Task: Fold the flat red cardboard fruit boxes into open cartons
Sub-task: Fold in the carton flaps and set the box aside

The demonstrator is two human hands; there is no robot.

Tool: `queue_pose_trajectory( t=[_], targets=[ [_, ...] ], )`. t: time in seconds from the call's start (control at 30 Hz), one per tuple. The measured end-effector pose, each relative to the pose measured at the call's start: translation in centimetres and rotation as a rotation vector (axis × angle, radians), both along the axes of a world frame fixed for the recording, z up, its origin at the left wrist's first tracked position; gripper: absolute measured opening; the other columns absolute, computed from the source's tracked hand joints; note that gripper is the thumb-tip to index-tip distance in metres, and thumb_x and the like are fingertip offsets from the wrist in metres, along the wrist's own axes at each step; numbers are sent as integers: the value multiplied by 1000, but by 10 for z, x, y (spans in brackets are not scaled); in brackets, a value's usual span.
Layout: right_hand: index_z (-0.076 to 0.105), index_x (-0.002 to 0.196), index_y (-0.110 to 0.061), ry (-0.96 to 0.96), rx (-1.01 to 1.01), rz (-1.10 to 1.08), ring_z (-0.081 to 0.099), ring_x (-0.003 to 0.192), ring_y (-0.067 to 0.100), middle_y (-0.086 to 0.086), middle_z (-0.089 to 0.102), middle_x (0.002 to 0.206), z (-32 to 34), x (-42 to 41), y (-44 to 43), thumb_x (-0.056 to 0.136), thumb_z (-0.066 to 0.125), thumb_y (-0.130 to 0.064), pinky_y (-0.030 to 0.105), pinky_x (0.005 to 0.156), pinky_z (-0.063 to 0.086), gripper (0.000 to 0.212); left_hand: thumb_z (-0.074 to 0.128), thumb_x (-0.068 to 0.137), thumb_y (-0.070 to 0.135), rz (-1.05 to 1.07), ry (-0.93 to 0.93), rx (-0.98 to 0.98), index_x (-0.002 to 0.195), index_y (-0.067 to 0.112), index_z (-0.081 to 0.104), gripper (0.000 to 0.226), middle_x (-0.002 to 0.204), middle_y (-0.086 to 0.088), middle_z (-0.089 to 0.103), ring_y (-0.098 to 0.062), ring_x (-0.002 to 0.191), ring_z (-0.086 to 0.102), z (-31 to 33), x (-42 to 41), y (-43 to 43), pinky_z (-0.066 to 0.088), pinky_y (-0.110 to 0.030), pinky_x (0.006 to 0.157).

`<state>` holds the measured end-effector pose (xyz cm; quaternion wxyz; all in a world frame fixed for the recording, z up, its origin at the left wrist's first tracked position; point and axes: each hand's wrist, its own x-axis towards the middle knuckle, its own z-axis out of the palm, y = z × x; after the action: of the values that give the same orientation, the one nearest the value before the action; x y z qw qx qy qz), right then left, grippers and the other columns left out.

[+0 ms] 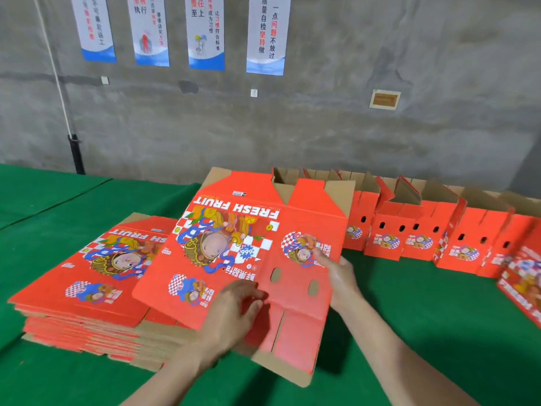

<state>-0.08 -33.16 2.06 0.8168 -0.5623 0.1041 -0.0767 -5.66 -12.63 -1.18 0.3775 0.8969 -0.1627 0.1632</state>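
Note:
A flat red "FRESH FRUIT" cardboard box (234,247) is lifted at a tilt over the table. My left hand (234,312) lies on its near lower edge, fingers spread, thumb apparently underneath. My right hand (341,276) grips its right edge beside the two oval holes. A stack of flat red boxes (87,291) lies to the left beneath it.
A row of folded open red cartons (424,230) stands along the back right of the green table (439,317). Another red printed carton (524,288) lies at the right edge. A grey wall with posters (205,30) rises behind.

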Motion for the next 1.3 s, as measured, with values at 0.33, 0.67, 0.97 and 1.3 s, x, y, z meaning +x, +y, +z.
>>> queue_pose_trajectory(
  t=[0.33, 0.67, 0.97, 1.3],
  targets=[
    [66, 97, -17, -494, -500, -341, 64, 77, -6, -19, 71, 83, 3, -71, -28, 94, 53, 0, 21, 69, 47, 21, 65, 76, 44, -318, 56, -426, 137, 21, 43, 69, 136, 10, 47, -1, 124, 44, 109, -10, -134, 34, -29, 109],
    [25, 147, -2, -647, -1015, -224, 15, 143, 0, 5, 28, 154, -32, -90, -23, 87, 56, 0, 24, 117, 13, 67, 56, 93, 6, -88, -68, -753, 93, 31, 63, 25, 80, 27, 66, 8, 80, 62, 108, -13, -168, 45, -8, 74],
    [36, 143, -14, -485, -1139, -72, 28, 133, 2, -10, 28, 144, 19, -61, -113, 96, 53, -19, 32, 115, 27, 51, 65, 84, 14, -222, -37, -799, 97, 44, 62, 33, 96, 10, 72, -10, 88, 69, 84, -7, -98, 55, -27, 71],
    [51, 110, -19, -124, -1095, -16, 65, 59, 7, -5, 63, 91, 72, -53, -197, 86, 67, -39, 20, 54, 45, 35, 69, 70, 25, -332, 0, -792, 102, 47, 63, 39, 102, 0, 70, -21, 87, 70, 80, -7, -78, 58, -33, 66]
  ],
)
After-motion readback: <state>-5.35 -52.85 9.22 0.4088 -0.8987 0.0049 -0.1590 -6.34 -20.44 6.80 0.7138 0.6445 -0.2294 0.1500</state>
